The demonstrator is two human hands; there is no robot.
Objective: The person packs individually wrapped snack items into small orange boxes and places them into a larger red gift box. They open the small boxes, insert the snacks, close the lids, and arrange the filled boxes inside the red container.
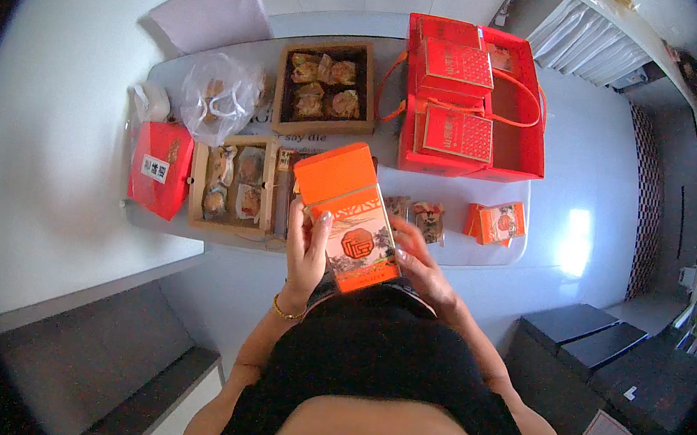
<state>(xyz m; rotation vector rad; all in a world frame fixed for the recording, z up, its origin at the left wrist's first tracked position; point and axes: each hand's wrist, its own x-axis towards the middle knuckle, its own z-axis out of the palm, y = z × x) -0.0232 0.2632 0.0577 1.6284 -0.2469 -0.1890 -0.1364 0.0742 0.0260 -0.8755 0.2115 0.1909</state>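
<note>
An orange printed carton [356, 237] with its top flap raised is held tilted in front of my body. My left hand [308, 245] grips its left side, the thumb lying on the front face. At the lower right edge of the carton is my right hand [420, 265], fingers bent against it; whether they press on it is unclear. Just beyond that hand lie wrapped food packets [429, 221] on the table. A cardboard box [228, 226] with wrapped pastries stands left of my left hand, and a dark-lined box [323, 130] with several wrapped pastries stands farther back.
The table [489, 259] also bears a red gift carrier [536, 128] with red boxes, small orange boxes [502, 223], a clear plastic bag [222, 95] and a red package [161, 168]. A grey bench [103, 345] stands at lower left, black furniture [603, 346] at lower right.
</note>
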